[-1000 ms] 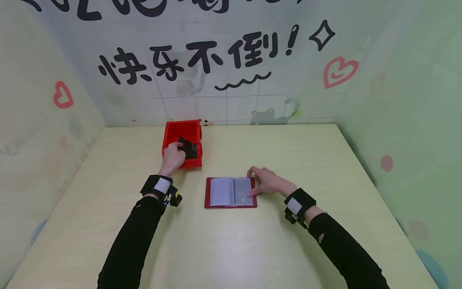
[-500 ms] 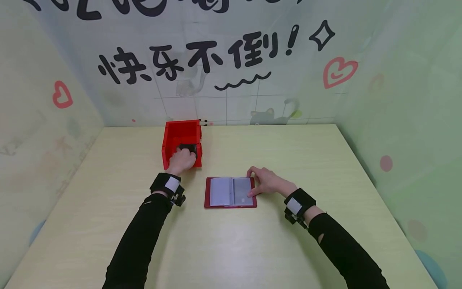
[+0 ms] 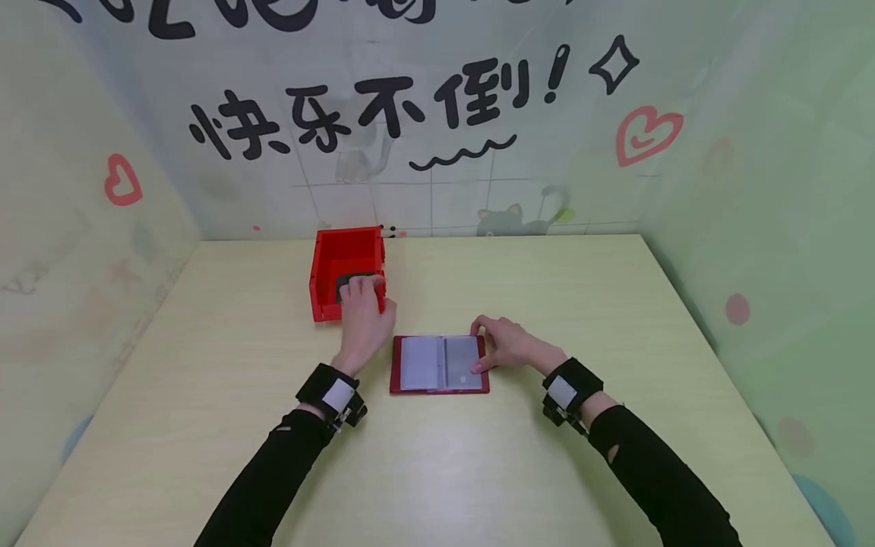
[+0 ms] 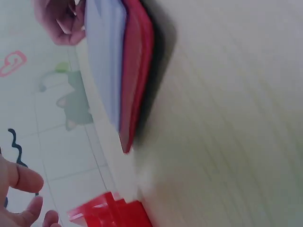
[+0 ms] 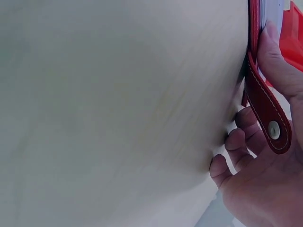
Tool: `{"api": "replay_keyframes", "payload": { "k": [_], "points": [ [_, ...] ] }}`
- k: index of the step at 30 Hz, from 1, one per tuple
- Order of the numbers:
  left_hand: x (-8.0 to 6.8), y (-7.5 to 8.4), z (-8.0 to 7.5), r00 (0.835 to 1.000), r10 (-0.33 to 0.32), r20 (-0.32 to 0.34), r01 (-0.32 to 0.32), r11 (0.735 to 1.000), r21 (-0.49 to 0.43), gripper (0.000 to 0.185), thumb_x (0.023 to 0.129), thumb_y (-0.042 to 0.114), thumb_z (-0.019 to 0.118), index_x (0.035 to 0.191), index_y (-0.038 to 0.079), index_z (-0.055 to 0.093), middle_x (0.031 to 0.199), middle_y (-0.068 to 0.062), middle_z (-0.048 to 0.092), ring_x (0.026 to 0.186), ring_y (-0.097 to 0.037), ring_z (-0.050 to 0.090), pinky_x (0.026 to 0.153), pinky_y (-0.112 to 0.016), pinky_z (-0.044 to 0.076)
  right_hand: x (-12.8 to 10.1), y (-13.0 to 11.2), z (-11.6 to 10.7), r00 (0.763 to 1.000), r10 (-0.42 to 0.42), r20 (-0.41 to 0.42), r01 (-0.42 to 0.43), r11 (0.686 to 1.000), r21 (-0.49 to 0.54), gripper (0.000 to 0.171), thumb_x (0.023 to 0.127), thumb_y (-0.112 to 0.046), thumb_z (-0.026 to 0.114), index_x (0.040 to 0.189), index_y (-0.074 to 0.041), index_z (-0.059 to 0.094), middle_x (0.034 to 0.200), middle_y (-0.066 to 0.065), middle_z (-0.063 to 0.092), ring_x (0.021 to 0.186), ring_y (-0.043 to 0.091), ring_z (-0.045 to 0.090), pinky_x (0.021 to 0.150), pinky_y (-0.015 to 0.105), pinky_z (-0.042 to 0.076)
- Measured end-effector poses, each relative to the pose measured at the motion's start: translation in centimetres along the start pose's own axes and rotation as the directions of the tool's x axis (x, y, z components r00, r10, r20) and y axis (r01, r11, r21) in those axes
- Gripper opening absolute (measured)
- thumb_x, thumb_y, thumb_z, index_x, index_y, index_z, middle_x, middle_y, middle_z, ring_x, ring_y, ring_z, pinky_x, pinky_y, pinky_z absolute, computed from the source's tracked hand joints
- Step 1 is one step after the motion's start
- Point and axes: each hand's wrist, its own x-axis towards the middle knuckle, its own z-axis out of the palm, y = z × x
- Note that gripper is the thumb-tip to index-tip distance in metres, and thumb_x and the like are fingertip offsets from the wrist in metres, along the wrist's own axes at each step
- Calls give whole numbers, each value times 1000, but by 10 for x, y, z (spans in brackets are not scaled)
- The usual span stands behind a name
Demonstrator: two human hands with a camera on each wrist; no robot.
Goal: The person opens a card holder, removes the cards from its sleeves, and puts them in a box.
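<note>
Card holder [image 3: 440, 364], red-covered and lying open on the pale wooden table [image 3: 478, 456], is the landmark. Far to its left and a little behind it stands a red plastic bin [image 3: 345, 262], open at the top, near the back wall. Between the bin and the card holder is the left hand [image 3: 365, 315], its fingertips at the bin's front right corner and on a dark card [image 3: 355, 282] that sits at the bin's front edge; the fingers look curled over the card, though whether they truly pinch it cannot be told from the head view, and the left wrist camera shows only loosely bent fingertips [image 4: 23, 189]. The card holder's clear sleeves face up, showing pale pages. At its right edge rests the right hand [image 3: 509, 346], thumb pressed on the right-hand page and fingers spread along the cover's outer edge. The right wrist view shows a red snap strap [image 5: 267, 111] of the holder lying against the palm.
</note>
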Motion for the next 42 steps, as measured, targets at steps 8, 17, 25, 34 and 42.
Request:
{"api": "replay_keyframes", "payload": {
  "k": [8, 17, 25, 34, 42],
  "points": [
    [-41, 26, 30, 904, 220, 368, -222, 974, -37, 54, 88, 27, 75, 134, 5, 58, 134, -15, 54, 122, -32, 48, 98, -46, 49, -6, 1, 2, 998, -43, -46, 44, 999, 12, 58, 80, -34, 85, 125, -11, 55, 85, 7, 51, 85, 20, 48, 71, 29, 36],
    [-55, 34, 47, 805, 274, 526, -323, 947, 0, 80, 75, 38, 87, 140, 5, 53, 145, -13, 53, 124, -30, 48, 104, -44, 47, -9, 5, 6, 992, -88, -95, 93, 994, 52, 55, 81, -32, 85, 123, -11, 56, 91, 7, 56, 87, 21, 48, 73, 29, 38],
    [-52, 40, 41, 806, 238, 543, -265, 964, -29, 66, 78, 30, 87, 132, 2, 59, 128, -12, 64, 116, -27, 53, 100, -42, 49, -9, 16, -1, 990, -141, -22, 142, 974, 178, 52, 83, -27, 83, 125, -10, 56, 89, 6, 52, 84, 19, 47, 73, 29, 37],
    [-50, 47, 41, 770, 250, 587, -340, 939, 47, 69, 78, 31, 87, 134, 5, 57, 124, -11, 66, 108, -23, 60, 97, -37, 54, -8, 22, -6, 985, -165, 40, 148, 950, 273, 48, 86, -12, 77, 127, -4, 53, 92, 8, 51, 85, 19, 46, 73, 29, 37],
    [-46, 51, 33, 770, 262, 581, -314, 949, -12, 74, 86, 23, 80, 148, 8, 42, 117, -10, 71, 95, -18, 65, 88, -33, 58, -8, 20, -6, 988, -153, 23, 142, 956, 257, 47, 85, -11, 78, 126, -3, 54, 90, 8, 52, 83, 18, 46, 73, 29, 37]
  ]
}}
